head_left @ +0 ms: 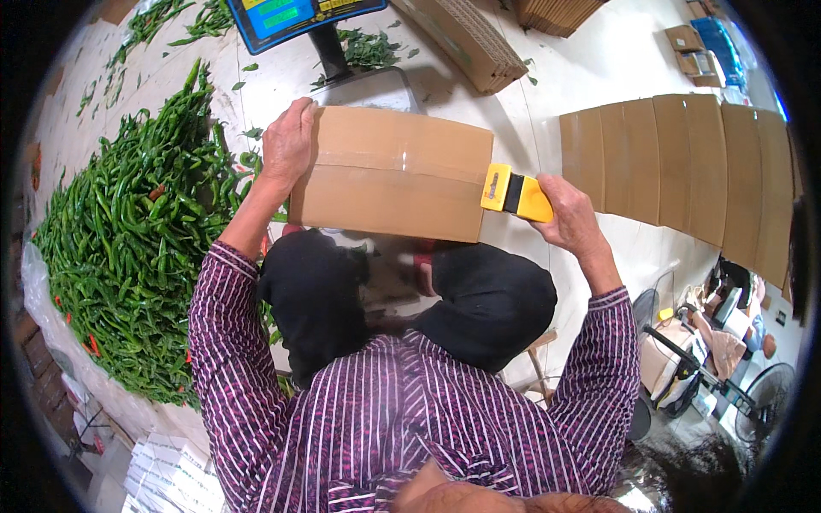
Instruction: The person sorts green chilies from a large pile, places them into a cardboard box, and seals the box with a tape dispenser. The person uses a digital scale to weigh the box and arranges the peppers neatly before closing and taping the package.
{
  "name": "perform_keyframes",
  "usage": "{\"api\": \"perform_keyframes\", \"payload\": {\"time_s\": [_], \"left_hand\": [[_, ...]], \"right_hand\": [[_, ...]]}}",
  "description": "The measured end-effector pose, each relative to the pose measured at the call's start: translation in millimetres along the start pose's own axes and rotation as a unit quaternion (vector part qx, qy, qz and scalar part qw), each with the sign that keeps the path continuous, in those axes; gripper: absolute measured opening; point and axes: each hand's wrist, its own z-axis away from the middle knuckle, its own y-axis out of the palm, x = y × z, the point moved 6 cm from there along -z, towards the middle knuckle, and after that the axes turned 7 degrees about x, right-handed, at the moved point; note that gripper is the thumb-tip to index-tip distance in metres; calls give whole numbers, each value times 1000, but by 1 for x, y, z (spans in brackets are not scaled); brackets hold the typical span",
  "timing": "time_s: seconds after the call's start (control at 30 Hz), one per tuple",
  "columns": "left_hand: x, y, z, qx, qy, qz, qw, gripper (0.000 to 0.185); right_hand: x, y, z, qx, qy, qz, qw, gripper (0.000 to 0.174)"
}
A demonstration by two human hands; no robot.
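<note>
A closed cardboard box (pixel 391 199) lies before my knees, with clear tape running along its middle seam. My left hand (pixel 290 141) grips the far left corner of this box, its fingers hidden behind the edge. In my right hand (pixel 569 208) is a yellow and black tape dispenser (pixel 517 193). Its front end is at the box's right edge, in line with the taped seam. Whether any tape runs between the dispenser and the box is too fine to tell.
Left of me spreads a large heap of green chilli peppers (pixel 128 256). A digital scale (pixel 378 90) stands just beyond the box. Flattened cartons (pixel 462 45) lie past it; a row of cardboard boxes (pixel 673 160) stands to the right. A fan (pixel 770 397) is at lower right.
</note>
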Motion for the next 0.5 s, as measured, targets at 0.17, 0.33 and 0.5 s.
{"api": "perform_keyframes", "payload": {"time_s": [0.17, 0.33, 0.5], "left_hand": [[7, 2, -1, -4, 8, -6, 1000, 29], [15, 3, 0, 0, 16, -35, 999, 30], [21, -23, -18, -23, 62, -250, 966, 31]], "right_hand": [[-17, 32, -1, -7, 24, -53, 998, 56], [-11, 49, 3, -33, 27, -97, 994, 62], [15, 102, -16, -87, 29, -216, 972, 62]]}}
